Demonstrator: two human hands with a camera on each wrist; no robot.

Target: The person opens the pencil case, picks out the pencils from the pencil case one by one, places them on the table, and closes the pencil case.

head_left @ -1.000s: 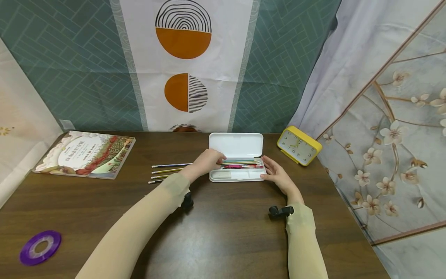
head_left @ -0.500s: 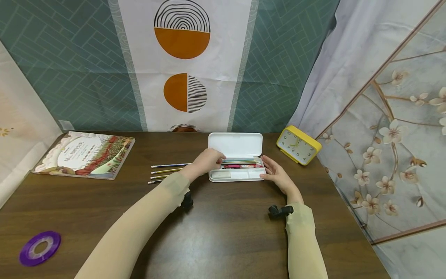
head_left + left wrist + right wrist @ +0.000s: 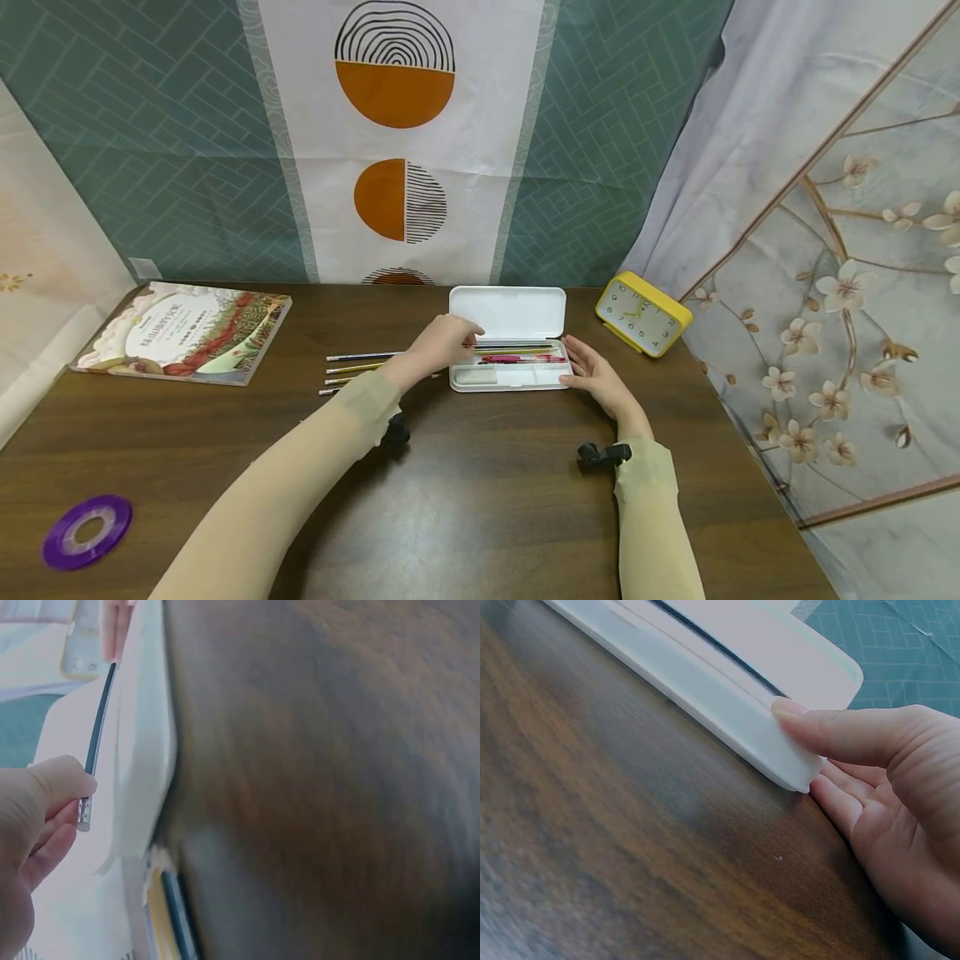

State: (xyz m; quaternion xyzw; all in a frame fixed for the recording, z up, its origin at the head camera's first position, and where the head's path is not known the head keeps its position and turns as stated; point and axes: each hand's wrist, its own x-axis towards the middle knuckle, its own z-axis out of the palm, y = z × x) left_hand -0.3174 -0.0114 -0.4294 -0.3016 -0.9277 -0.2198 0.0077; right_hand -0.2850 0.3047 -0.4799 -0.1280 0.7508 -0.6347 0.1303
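A white pencil case (image 3: 513, 385) lies with its lid up at the back middle of the table. My left hand (image 3: 442, 343) is over its left end. Between thumb and fingers it pinches a dark pencil (image 3: 98, 727) near the silver end, and the pencil stretches along the case. My right hand (image 3: 600, 377) holds the case's right end, thumb on the rim and fingers against the outer side. Inside the case are a red pen (image 3: 517, 359) and a white eraser (image 3: 477, 377). Several pencils (image 3: 352, 368) lie on the table to the left, partly hidden by my left hand and wrist.
A yellow alarm clock (image 3: 643, 313) stands right of the case. At the back left lies a book (image 3: 187, 333), and a roll of purple ribbon (image 3: 87, 532) rests at the front left. A patterned cloth (image 3: 405, 200) hangs behind the brown table (image 3: 480, 500).
My left hand has shifted slightly left and up, its wrist moving back toward the left. My right hand and the case have stayed in place.
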